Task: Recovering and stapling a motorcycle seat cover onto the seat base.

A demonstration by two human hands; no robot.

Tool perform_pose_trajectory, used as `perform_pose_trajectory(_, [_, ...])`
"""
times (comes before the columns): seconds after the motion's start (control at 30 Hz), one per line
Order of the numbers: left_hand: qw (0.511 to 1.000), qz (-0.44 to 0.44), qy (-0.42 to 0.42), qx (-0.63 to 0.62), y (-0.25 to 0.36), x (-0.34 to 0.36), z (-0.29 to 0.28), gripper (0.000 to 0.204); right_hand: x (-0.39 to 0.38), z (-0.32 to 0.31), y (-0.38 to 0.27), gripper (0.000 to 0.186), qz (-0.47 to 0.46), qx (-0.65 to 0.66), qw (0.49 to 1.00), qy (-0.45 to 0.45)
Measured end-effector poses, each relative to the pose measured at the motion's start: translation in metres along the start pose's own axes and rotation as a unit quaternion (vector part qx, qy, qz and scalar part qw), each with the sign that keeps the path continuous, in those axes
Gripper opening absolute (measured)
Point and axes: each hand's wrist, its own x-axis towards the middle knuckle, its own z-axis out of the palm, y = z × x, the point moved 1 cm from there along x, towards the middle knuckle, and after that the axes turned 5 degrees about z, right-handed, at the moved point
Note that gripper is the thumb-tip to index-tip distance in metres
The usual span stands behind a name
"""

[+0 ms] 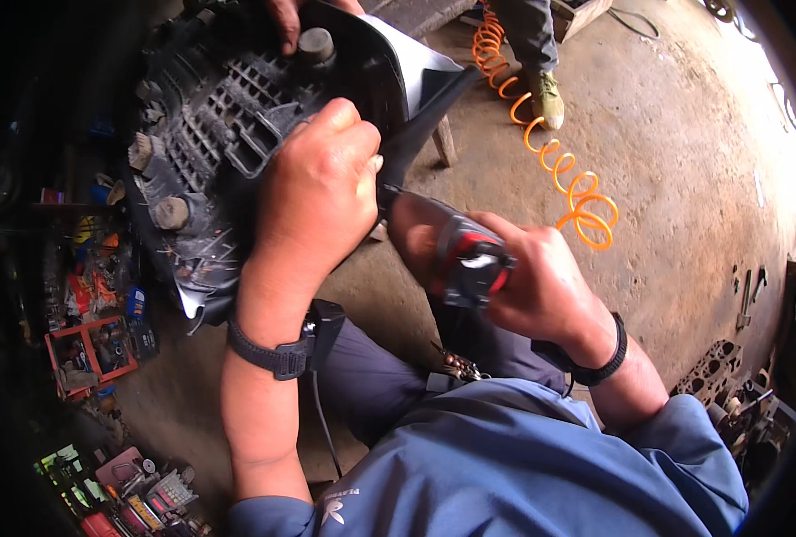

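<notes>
A large black plastic vehicle part point(210, 134), dusty and ribbed with several round stubs, is held up at the upper left. It has a white edge along one side. My left hand point(322, 170) is closed in a fist at its right side; what the fingers hold is hidden. My right hand point(541, 282) grips a cordless drill point(470, 255), dark with red trim and blurred. The drill's tip points to the part's edge, close beside my left fist; whether it touches cannot be seen. Another person's hand point(286, 22) rests on the part's far end.
An orange coiled hose point(555, 161) trails over the concrete floor point(684, 179). Near it stands another person's shoe point(549, 100). At the left lie loose tools and a red-framed box point(91, 356), with more small items point(138, 497) below. Metal parts point(711, 371) lie at the right.
</notes>
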Motion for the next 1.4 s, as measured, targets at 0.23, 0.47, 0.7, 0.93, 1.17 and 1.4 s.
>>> perform_pose_trajectory(0.23, [1.000,-0.022,-0.004,-0.018,0.010,0.005,-0.010,0.015,-0.042,0.013,0.156,0.051,0.091,-0.017,0.995,0.041])
perform_pose_trajectory(0.47, [0.996,0.052,0.079,-0.005,0.065,-0.045,-0.055,0.032,-0.071,0.078,0.373,0.061,0.104,-0.314,0.943,0.043])
perform_pose_trajectory(0.7, [0.870,0.053,0.255,0.418,0.054,-0.170,-0.130,0.034,-0.082,0.098,0.419,0.079,0.223,-0.344,0.910,-0.057])
perform_pose_trajectory(0.93, [0.885,-0.233,0.332,0.230,-0.047,-0.167,-0.219,0.054,0.001,0.051,0.177,0.074,0.207,0.257,0.940,-0.086])
perform_pose_trajectory(1.17, [0.781,-0.502,0.227,-0.294,-0.095,-0.170,-0.131,0.061,0.071,0.062,0.024,0.050,0.189,0.485,0.847,-0.107])
perform_pose_trajectory(1.4, [0.769,-0.511,0.101,-0.369,-0.077,-0.163,-0.120,0.062,0.084,0.035,-0.042,0.040,0.227,0.564,0.785,-0.120])
